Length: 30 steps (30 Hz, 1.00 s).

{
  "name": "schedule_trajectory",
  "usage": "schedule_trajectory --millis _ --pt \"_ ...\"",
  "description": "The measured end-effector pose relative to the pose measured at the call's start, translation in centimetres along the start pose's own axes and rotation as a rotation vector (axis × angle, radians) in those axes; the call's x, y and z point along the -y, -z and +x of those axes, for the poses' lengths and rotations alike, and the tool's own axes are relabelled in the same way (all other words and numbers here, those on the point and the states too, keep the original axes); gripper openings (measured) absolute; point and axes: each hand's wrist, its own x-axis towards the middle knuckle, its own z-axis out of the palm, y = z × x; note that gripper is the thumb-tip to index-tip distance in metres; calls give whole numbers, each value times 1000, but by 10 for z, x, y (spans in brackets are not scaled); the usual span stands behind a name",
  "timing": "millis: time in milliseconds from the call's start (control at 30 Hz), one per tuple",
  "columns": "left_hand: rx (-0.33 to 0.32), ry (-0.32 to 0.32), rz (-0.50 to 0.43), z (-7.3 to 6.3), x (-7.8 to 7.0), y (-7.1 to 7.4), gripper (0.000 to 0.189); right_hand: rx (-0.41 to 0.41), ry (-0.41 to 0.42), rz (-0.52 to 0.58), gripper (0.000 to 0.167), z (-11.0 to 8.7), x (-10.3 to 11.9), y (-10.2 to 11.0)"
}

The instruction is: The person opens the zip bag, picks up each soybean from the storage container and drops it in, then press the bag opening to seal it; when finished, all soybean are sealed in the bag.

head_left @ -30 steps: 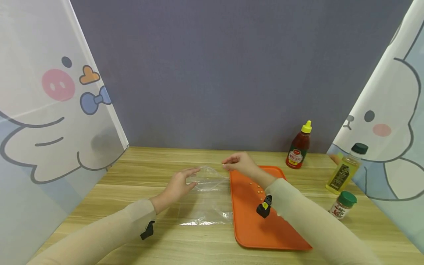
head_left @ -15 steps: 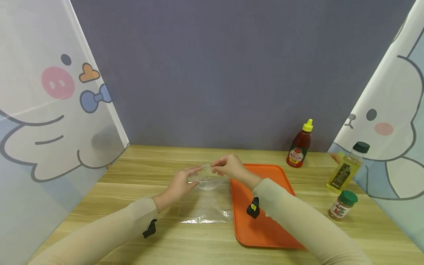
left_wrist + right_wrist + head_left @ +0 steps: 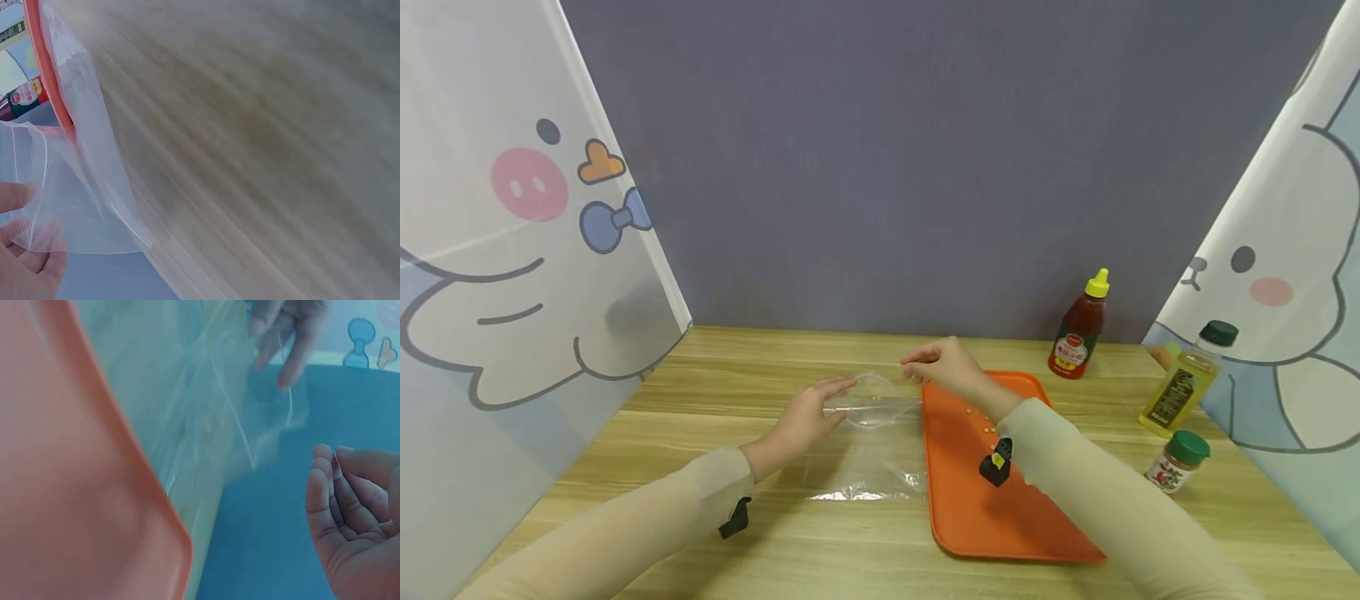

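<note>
A clear plastic zip bag (image 3: 867,462) lies on the wooden table, its mouth raised and spread at the far end. My left hand (image 3: 805,418) holds that mouth at its left side; in the left wrist view the thumb (image 3: 15,197) is on the near side and the other fingers show through the film. To the right of the mouth, apart from it, hovers my right hand (image 3: 951,367), above the far left corner of an orange tray (image 3: 977,521). Its thumb and fingertips are close together, with nothing visible between them. Several small yellow bean-like pieces (image 3: 990,430) lie on the tray.
At the back right stands a red sauce bottle (image 3: 1075,337) with a yellow cap. Nearer and further right are an oil bottle (image 3: 1183,383) with a dark cap and a green-lidded spice jar (image 3: 1176,462). A grey panel (image 3: 880,167) rises behind the table.
My right hand came left to the bag's mouth half a second ago and is now back to the right, over the tray's corner. My left hand stays at the bag.
</note>
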Motion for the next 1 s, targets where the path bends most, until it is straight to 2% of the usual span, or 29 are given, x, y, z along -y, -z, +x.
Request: schedule_trajectory --millis 300,567,667,833,1000 --pt "-11 -39 61 -2 2 -1 56 1 -32 -78 20 -11 -18 36" --pt "-17 -69 80 -4 -1 -2 55 -53 -72 -203 17 -25 -46 58" --pt "-17 -71 77 -5 -1 -2 55 -65 -83 -224 17 -32 -57 65" --pt "-10 -59 77 -6 -1 -2 56 -71 -43 -261 16 -41 -74 74" --pt "-13 -47 86 -6 0 -3 58 -33 -51 -279 15 -47 -88 79"
